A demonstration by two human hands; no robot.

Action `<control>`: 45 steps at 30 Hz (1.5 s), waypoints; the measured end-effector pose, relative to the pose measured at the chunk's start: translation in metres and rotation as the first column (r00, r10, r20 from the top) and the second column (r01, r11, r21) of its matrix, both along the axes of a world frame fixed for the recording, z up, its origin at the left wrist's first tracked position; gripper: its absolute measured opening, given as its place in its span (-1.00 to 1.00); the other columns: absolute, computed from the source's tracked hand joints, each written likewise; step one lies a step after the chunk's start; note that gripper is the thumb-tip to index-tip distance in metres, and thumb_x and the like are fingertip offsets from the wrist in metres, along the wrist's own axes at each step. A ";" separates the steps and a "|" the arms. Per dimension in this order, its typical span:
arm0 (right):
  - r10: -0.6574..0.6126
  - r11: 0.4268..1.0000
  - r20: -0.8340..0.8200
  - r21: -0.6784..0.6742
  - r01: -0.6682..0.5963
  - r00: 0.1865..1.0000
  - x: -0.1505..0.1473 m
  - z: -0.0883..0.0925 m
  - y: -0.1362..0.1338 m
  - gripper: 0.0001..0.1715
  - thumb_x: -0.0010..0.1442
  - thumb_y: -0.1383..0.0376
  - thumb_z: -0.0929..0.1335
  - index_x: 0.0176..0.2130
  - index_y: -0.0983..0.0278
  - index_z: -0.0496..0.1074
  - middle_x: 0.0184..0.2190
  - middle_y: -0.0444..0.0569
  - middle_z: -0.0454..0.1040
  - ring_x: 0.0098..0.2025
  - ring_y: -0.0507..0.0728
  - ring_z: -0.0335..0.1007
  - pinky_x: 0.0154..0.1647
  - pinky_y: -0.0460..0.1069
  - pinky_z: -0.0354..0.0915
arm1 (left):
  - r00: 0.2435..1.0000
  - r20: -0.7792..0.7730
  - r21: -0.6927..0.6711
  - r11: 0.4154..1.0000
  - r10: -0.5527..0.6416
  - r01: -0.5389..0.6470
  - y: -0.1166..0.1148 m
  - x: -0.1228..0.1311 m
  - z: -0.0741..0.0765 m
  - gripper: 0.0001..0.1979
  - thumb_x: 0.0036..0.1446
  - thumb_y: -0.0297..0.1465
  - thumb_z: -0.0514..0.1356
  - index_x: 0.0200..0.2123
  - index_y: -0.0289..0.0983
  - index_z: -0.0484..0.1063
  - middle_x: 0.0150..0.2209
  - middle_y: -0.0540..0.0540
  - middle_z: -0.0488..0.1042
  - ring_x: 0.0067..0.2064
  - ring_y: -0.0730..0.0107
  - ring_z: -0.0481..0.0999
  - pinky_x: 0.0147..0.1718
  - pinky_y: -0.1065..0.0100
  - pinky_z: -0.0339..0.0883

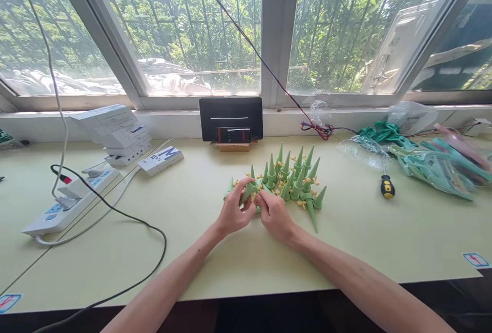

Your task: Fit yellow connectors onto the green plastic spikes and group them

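A cluster of green cone-shaped plastic spikes (294, 177) with small yellow fittings stands and lies on the pale green table (184, 251), in the middle. My left hand (234, 211) is closed around one green spike (249, 189) at the cluster's near left edge. My right hand (273, 214) meets it from the right, fingers pinched on the same spike's base; a small yellow piece shows between the fingertips. One spike (312, 214) lies flat just right of my right hand.
A power strip (63, 205) with black and white cables lies left, beside stacked white boxes (115, 130). A tablet (230, 118) and phone stand against the window sill. A screwdriver (387, 185) and bags of teal plastic parts (438, 169) are at right.
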State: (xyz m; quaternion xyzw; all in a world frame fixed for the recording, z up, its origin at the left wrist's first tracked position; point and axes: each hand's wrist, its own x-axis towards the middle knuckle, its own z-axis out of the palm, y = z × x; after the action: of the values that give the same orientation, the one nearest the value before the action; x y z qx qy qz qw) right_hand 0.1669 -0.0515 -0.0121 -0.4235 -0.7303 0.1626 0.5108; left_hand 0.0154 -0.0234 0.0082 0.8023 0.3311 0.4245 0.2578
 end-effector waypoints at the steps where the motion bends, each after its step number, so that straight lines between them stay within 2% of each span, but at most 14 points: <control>1: 0.001 1.000 0.000 0.003 -0.001 1.000 0.000 0.000 0.000 -0.67 0.39 0.32 0.13 -0.45 0.19 0.07 -0.56 -0.16 0.22 -0.54 0.04 0.09 -0.50 -0.06 0.03 | 1.000 0.003 0.001 1.000 0.001 -0.001 0.000 0.000 -0.001 -0.47 0.01 -0.55 0.14 0.08 -0.17 0.21 -0.54 0.18 0.18 -0.56 0.59 0.10 -0.54 0.53 0.09; 13: 0.016 0.999 -0.023 0.030 -0.016 1.000 -0.002 0.002 -0.002 -0.67 0.39 0.34 0.14 -0.45 0.21 0.13 -0.55 -0.14 0.26 -0.54 0.04 0.12 -0.49 -0.06 0.06 | 0.997 0.078 0.015 1.000 -0.010 0.009 0.001 0.000 -0.001 -0.54 0.00 -0.57 0.13 0.01 -0.18 0.27 -0.51 0.16 0.16 -0.56 0.61 0.05 -0.58 0.54 -0.02; 26: 0.020 1.000 -0.044 0.023 -0.019 0.999 -0.001 0.003 -0.002 -0.66 0.39 0.33 0.15 -0.45 0.21 0.11 -0.56 -0.16 0.19 -0.54 0.04 0.04 -0.50 -0.06 0.03 | 0.994 0.109 -0.075 0.997 0.000 0.008 -0.001 0.000 0.000 -0.58 0.02 -0.55 0.14 -0.01 -0.19 0.30 -0.52 0.13 0.18 -0.54 0.57 0.05 -0.56 0.51 -0.04; 35: -0.012 0.997 -0.041 0.071 0.015 0.999 -0.001 -0.001 -0.001 -0.68 0.39 0.33 0.17 -0.44 0.22 0.19 -0.54 -0.13 0.28 -0.53 0.05 0.13 -0.48 -0.06 0.07 | 0.991 0.131 -0.101 0.995 0.001 0.012 -0.001 0.001 0.000 -0.58 0.02 -0.54 0.16 -0.01 -0.18 0.30 -0.51 0.12 0.21 -0.55 0.59 0.08 -0.58 0.52 -0.03; 45: -0.025 0.999 0.005 0.037 0.025 1.000 -0.001 -0.002 -0.002 -0.66 0.41 0.30 0.14 -0.42 0.22 0.21 -0.53 -0.09 0.33 -0.52 0.06 0.18 -0.47 -0.05 0.11 | 0.993 0.118 -0.084 0.996 0.000 0.010 -0.002 0.001 0.001 -0.58 0.02 -0.53 0.18 -0.01 -0.18 0.29 -0.52 0.12 0.18 -0.55 0.58 0.09 -0.57 0.52 0.00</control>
State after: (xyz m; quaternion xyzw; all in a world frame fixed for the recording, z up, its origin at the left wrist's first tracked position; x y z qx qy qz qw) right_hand 0.1660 -0.0530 -0.0136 -0.4235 -0.7293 0.1415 0.5185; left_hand 0.0166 -0.0252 0.0089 0.7651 0.3308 0.4561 0.3117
